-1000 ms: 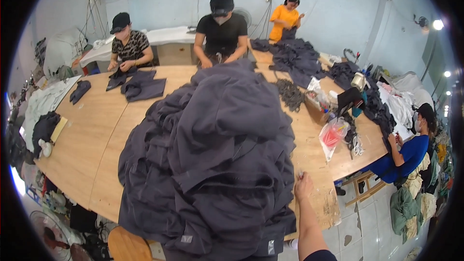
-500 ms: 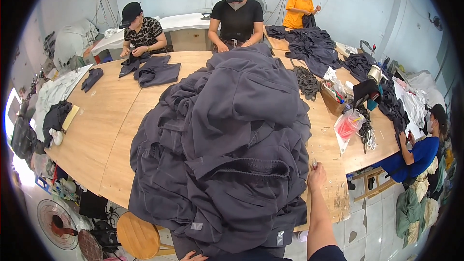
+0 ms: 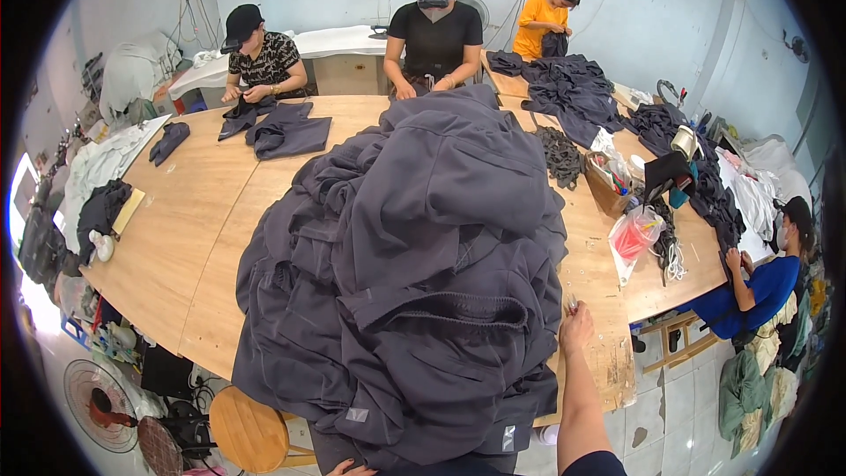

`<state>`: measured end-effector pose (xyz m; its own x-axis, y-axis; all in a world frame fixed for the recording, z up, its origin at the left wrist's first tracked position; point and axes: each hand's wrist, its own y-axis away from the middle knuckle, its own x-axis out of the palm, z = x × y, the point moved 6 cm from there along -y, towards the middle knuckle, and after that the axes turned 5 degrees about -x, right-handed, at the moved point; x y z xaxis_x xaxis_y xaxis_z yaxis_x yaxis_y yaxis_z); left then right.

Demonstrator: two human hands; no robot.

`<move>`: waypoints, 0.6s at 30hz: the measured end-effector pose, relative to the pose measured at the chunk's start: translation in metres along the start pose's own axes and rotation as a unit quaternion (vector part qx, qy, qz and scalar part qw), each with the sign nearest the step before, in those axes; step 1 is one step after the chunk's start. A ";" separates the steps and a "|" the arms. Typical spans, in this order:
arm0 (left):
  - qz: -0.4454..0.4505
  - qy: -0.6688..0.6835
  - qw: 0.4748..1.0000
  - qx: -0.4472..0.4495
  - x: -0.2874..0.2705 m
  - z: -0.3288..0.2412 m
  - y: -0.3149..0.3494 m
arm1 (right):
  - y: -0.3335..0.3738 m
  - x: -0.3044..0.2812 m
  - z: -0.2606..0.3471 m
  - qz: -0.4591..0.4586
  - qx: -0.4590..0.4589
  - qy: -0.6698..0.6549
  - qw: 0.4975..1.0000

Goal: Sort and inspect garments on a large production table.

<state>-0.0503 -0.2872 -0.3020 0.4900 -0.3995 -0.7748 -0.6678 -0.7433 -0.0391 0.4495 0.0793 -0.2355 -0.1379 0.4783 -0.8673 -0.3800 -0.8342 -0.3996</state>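
A big heap of dark grey garments (image 3: 441, 176) fills the middle of the table, piled high in front of me. On its near side an elastic waistband (image 3: 449, 310) gapes. To the right of the heap, my right hand (image 3: 577, 328) rests by the table edge, closed round small metal thread snips (image 3: 571, 304) whose tips point away from me. My left hand (image 3: 352, 469) shows only in part at the lower edge, fingers stretched out against the dark cloth below the heap; the rest of it is cut off.
Garments also lie before a person (image 3: 264, 62) at far left. Another person (image 3: 434, 35) works behind the heap; others are at far right. A box of tools (image 3: 606, 189) and a clear bag with something red (image 3: 636, 234) stand right. A round wooden stool (image 3: 248, 427) is at lower left.
My right hand stays beside the heap with the snips, shifted only slightly. The left hand has slipped a little lower at the frame's edge. The person in orange has lowered a raised hand.
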 end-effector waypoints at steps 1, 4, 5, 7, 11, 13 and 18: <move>0.007 -0.007 1.000 -0.004 0.003 0.004 0.001 | 0.000 -0.001 0.002 -0.001 -0.002 -0.001 1.000; 0.033 -0.024 0.999 -0.015 0.014 0.015 0.006 | 0.002 -0.002 0.005 0.015 0.005 -0.011 1.000; 0.043 -0.029 0.999 -0.019 0.018 0.017 0.009 | 0.002 -0.003 0.005 0.016 0.008 -0.008 1.000; 0.064 -0.036 0.997 -0.027 0.027 0.015 0.017 | 0.004 -0.002 0.003 0.021 0.011 -0.004 1.000; 0.106 -0.113 0.988 0.021 -0.030 -0.022 -0.014 | 0.002 0.006 -0.012 -0.003 -0.001 -0.006 1.000; 0.164 -0.246 0.954 0.049 -0.034 -0.029 -0.012 | 0.006 0.008 -0.006 0.004 -0.009 -0.015 1.000; 0.277 -0.088 0.956 0.026 -0.164 -0.060 -0.089 | 0.006 0.011 -0.007 -0.014 -0.045 -0.026 0.999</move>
<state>-0.0376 -0.1875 -0.1333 -0.0462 -0.6243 -0.7798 -0.8274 -0.4135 0.3800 0.4518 0.0779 -0.2499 -0.1763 0.5134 -0.8398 -0.3019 -0.8403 -0.4503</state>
